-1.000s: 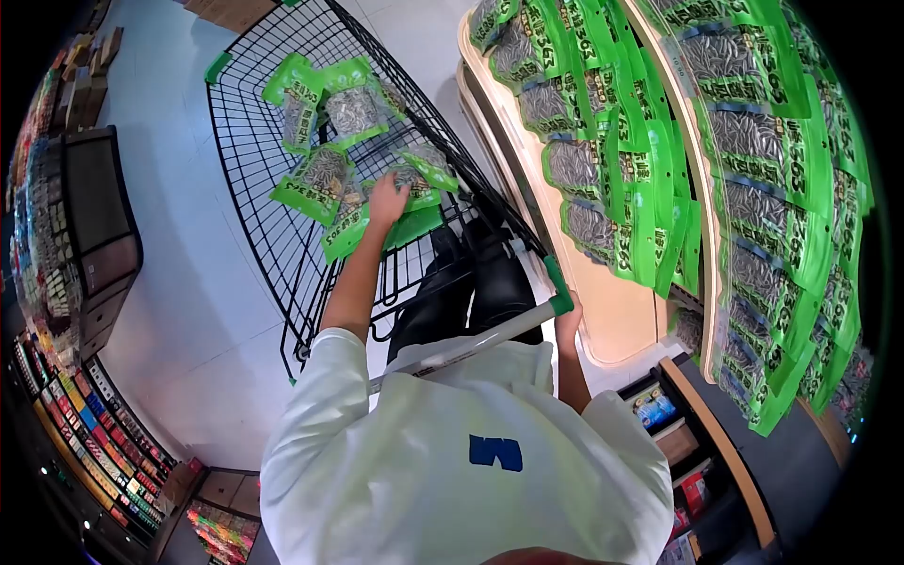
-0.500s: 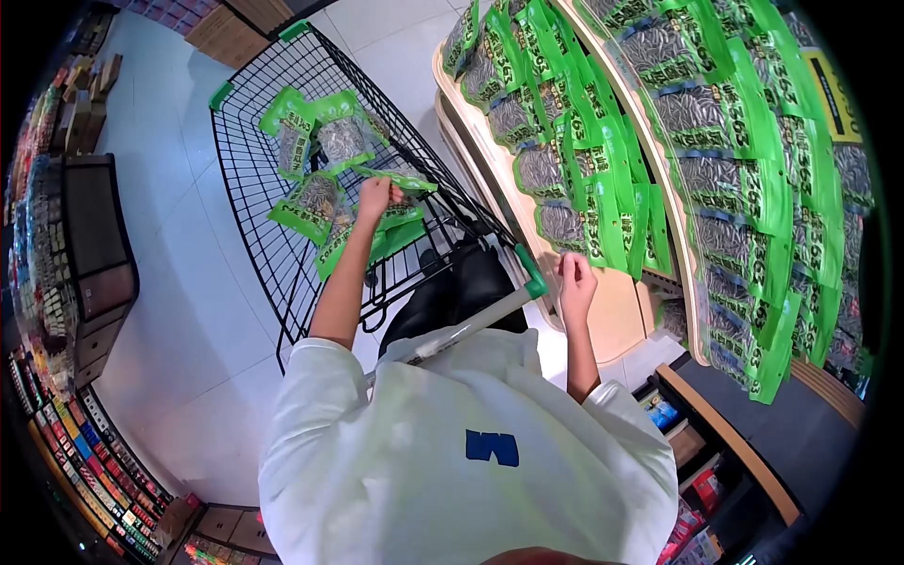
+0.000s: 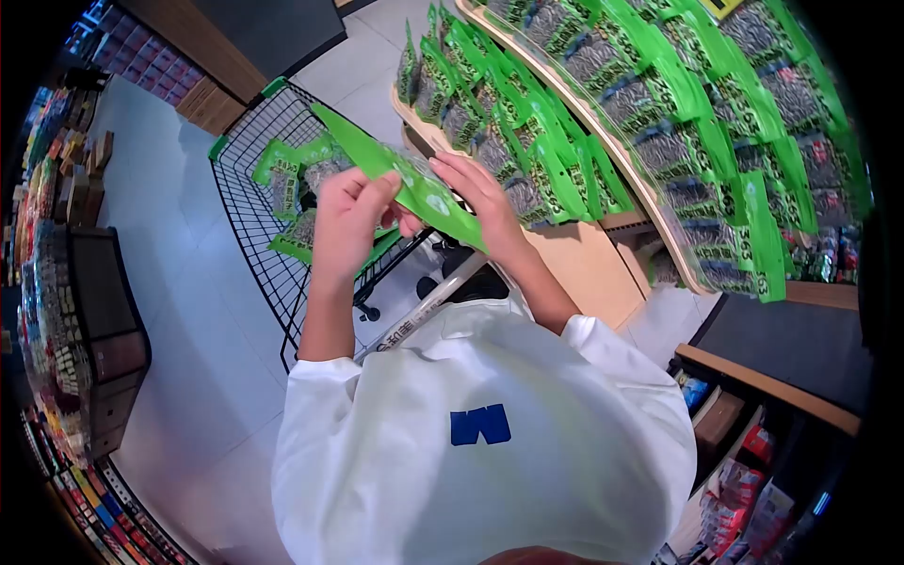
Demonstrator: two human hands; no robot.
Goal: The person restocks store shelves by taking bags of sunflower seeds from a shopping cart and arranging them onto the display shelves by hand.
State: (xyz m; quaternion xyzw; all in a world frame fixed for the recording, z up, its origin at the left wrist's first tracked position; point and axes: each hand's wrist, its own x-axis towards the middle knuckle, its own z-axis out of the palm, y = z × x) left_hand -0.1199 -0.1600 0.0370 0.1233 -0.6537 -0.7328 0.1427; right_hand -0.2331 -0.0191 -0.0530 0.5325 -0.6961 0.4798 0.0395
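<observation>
A green bag of sunflower seeds (image 3: pixel 438 201) is held up tilted in front of my chest, above the near end of the shopping cart (image 3: pixel 247 226). My left hand (image 3: pixel 347 218) pinches its green edge between thumb and fingers. Along the bag's other side lies my right hand (image 3: pixel 492 209), fingers extended over the seed-filled part, thumb side hidden. Beneath and beyond, more green seed bags (image 3: pixel 285 191) rest in the cart, partly covered by my left hand and the raised bag.
To the right, a tiered display stand (image 3: pixel 589 102) carries rows of similar green bags (image 3: pixel 664 155). The cart's handle (image 3: pixel 424 311) crosses close to my body. Dark shelving (image 3: pixel 105 330) with packaged goods stands left across the tiled floor (image 3: pixel 202 330).
My left hand has lifted a bag out of the cart toward me. My right hand has come from beside the display onto the bag. The view has shifted slightly.
</observation>
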